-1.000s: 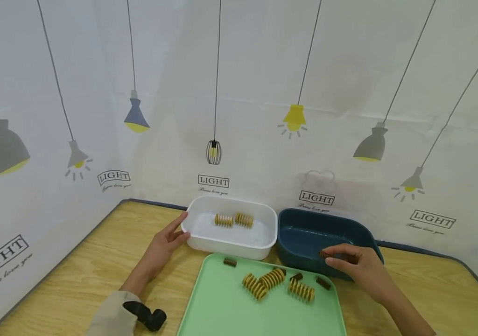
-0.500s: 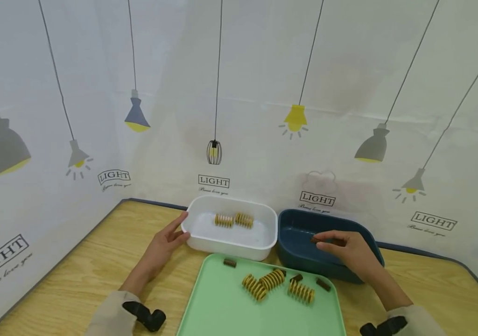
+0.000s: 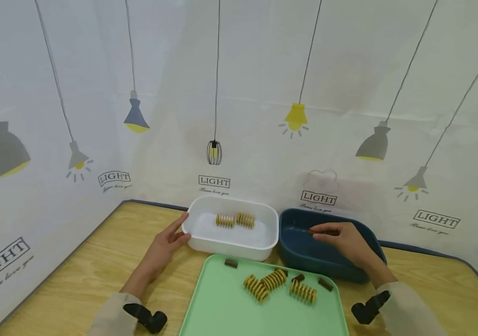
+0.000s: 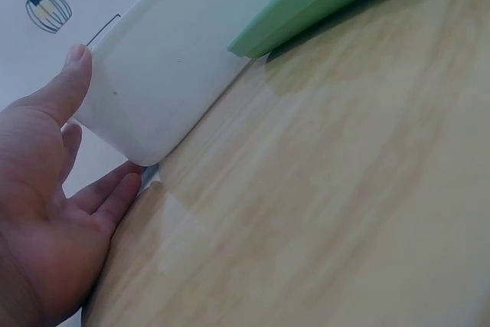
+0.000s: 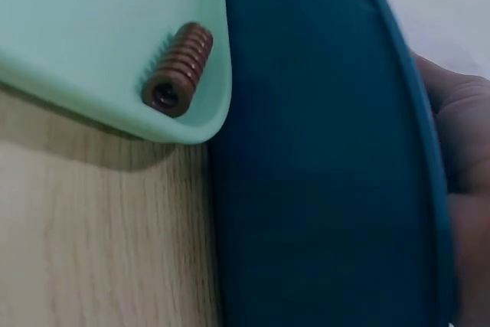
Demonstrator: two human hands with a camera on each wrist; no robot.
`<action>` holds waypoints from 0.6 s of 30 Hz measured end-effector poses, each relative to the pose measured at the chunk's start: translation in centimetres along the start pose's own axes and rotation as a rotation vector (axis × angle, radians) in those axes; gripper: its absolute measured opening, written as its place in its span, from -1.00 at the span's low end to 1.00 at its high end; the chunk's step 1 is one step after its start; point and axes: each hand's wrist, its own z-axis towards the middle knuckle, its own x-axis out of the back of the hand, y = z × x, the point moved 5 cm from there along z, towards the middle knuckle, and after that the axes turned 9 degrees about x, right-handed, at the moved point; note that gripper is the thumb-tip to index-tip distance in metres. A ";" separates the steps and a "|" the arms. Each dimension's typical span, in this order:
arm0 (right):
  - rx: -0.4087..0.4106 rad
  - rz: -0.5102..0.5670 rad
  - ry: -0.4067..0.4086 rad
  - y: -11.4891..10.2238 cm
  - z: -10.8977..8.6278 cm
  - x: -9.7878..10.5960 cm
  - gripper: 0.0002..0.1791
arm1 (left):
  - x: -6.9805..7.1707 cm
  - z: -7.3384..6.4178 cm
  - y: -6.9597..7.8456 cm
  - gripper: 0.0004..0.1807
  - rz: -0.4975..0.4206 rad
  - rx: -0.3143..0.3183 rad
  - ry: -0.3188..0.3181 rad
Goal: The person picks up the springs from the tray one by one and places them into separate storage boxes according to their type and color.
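Pinching a small brown spring [image 3: 310, 231] in the right hand [image 3: 341, 240], over the dark blue bin [image 3: 314, 267], far and right. Touching the left end of the white bin [image 3: 226, 248] with the left hand [image 3: 167, 242], fingers extended; inside, two yellow springs [image 3: 224, 221]. Nearer, on the green tray [image 3: 260, 319], three yellow coils [image 3: 303, 292] and several brown coils [image 3: 325, 284].

Place: small sheeted-off work booth; wider premises unidentifiable. Evidence: creased white sheeting [image 3: 256, 70], 9 through 3 o'clock, printed with pendant lamps [image 3: 296, 117] and 5 "LIGHT" labels [image 3: 214, 181]; wood-grain counter [image 3: 117, 242], 6 o'clock, carrying 2 bins [image 3: 230, 250] and 1 green tray [image 3: 264, 317].
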 end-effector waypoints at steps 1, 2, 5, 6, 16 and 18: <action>0.002 -0.009 -0.002 0.1 0.2 -0.1 -0.60 | 0.0 -0.1 -0.1 -0.30 -0.001 0.006 0.006; 0.001 -0.016 -0.005 0.2 0.3 -0.2 -0.60 | 0.1 -0.1 -0.1 -0.30 0.002 0.010 0.009; -0.010 -0.037 -0.007 0.5 0.7 -0.4 -0.60 | 0.0 -0.3 -0.2 -0.31 0.000 0.017 0.010; -0.016 -0.044 -0.009 0.6 0.8 -0.5 -0.60 | 0.1 -0.3 -0.2 -0.31 0.001 0.017 0.010; -0.069 -0.130 -0.039 1.4 1.9 -0.9 -0.67 | 0.2 0.1 -0.3 -0.32 0.003 -0.001 0.008; -0.080 -0.151 -0.050 1.5 2.0 -0.9 -0.70 | 0.2 0.2 -0.3 -0.32 -0.001 -0.006 0.005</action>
